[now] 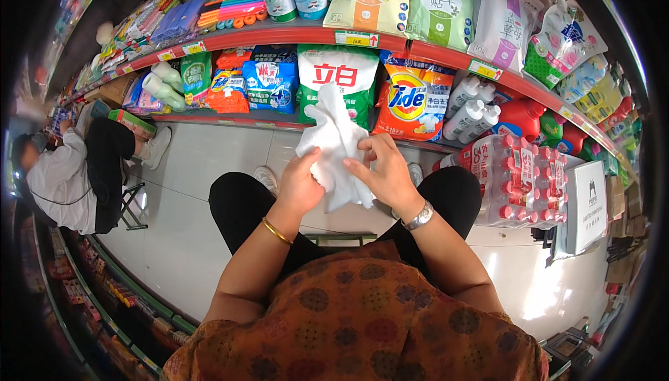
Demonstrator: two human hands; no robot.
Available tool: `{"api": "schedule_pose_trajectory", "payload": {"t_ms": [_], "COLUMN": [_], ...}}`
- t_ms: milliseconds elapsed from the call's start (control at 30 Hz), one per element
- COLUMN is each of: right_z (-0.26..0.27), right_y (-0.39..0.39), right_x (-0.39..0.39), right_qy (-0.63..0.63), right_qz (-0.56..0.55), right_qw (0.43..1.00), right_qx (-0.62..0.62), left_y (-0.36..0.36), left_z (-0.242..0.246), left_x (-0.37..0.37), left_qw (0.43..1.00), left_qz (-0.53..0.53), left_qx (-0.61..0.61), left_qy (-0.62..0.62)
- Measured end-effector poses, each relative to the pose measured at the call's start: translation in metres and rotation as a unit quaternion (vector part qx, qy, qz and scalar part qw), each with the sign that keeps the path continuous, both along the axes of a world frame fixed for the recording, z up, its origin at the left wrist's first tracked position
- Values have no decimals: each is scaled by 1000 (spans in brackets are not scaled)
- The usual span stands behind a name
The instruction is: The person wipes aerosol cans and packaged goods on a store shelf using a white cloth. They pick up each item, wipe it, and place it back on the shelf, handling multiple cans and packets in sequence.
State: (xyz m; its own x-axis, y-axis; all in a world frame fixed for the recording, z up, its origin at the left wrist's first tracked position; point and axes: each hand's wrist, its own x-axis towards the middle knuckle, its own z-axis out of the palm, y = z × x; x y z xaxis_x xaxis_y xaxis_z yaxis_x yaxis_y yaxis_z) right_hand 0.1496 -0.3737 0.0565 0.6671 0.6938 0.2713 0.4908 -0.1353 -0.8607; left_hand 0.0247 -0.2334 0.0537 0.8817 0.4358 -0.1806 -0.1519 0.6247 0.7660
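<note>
A crumpled white cloth (337, 146) hangs between my two hands, above the floor and in front of the lower shelf. My left hand (303, 180) grips its left side, thumb on top and the fingers hidden beneath. On the other side my right hand (384, 169) pinches the cloth's right edge between thumb and fingers. Behind the cloth stands a white and green detergent bag (337, 75), its lower part partly covered. An orange Tide bag (410, 100) stands to the right of that, beyond my right hand.
Red-edged shelves (292, 36) curve across the front, stocked with pouches, spray cans and detergent. Shrink-wrapped bottles (512, 182) stand on the right beside a white box (586, 206). At left another person (68, 177) sits on a folding stool (131, 208). More shelving (104, 302) runs behind at lower left.
</note>
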Motion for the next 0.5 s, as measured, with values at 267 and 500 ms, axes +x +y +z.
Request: {"api": "schedule_pose_trajectory", "payload": {"t_ms": [267, 500], "right_z": [-9, -17], "right_y": [-4, -14], "right_x": [31, 42], "right_qy": [467, 371], "right_qz": [-16, -43], "right_qw": [857, 903], "right_qx": [216, 214], "left_y": [41, 59], "left_z": [-1, -6], "left_x": [-20, -18], "left_qw": [966, 980], "left_qz": [101, 185], "left_qx": [222, 76], "left_qy": [92, 8]}}
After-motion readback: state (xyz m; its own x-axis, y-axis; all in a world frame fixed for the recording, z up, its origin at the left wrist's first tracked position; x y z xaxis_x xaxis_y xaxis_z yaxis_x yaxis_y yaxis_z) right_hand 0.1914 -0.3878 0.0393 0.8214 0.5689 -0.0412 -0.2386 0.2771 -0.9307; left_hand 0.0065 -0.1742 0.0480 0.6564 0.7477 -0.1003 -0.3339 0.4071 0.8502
